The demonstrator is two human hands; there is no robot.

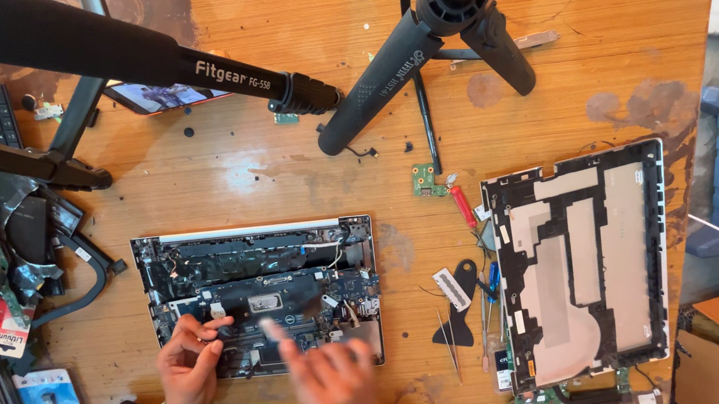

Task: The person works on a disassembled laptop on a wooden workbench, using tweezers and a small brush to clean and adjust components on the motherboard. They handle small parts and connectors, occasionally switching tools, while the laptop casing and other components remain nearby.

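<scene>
Tripod legs [397, 65] cross the top of the view above a wooden table [282, 185]. Opened laptop base [262, 295], internals exposed, lies at centre. Left hand [186, 367] pinches a small dark part [224, 330] over it; right hand [333, 379], blurred, fingers spread open. Removed bottom cover [584, 264] lies to the right.

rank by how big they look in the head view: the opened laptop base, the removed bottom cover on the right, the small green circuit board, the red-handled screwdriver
1. Removed bottom cover
2. Opened laptop base, somewhat smaller
3 and 4. Small green circuit board and red-handled screwdriver: both tiny and alike, so not ranked.
</scene>
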